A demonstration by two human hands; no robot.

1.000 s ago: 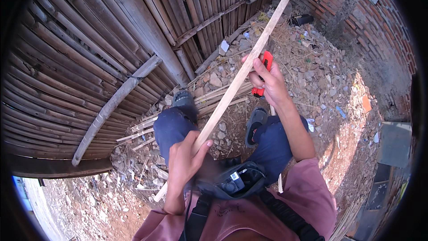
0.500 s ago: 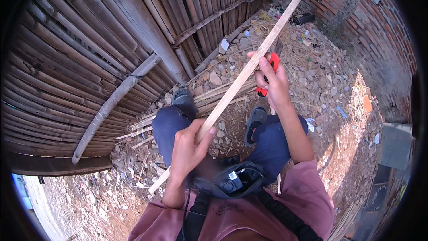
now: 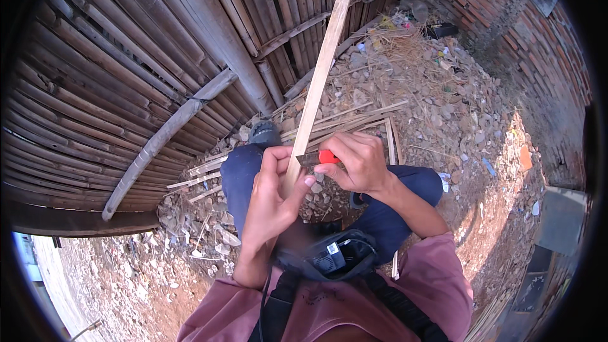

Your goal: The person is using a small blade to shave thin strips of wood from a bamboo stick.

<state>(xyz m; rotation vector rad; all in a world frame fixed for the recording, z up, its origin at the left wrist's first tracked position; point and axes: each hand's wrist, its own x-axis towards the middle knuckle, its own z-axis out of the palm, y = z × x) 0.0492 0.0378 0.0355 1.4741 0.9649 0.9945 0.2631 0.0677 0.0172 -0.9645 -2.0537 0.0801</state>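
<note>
A long, flat, pale wooden strip slants up and away from my lap toward the bamboo wall. My left hand is closed round its lower part, thumb along the right side and fingers behind. My right hand is wrapped round a red-handled bladed tool. Its short dark blade lies against the strip's right edge, just above my left thumb. Most of the handle is hidden in my fist, so whether it is a knife or a small saw is unclear.
More pale strips lie on the rubble between my feet and the bamboo wall. A brick wall stands at the right. An open black pouch with a device inside sits at my waist.
My right hand has come down and left, bringing the tool from beside the strip's upper part to its edge near my left hand. The strip has swung leftward, more upright.
</note>
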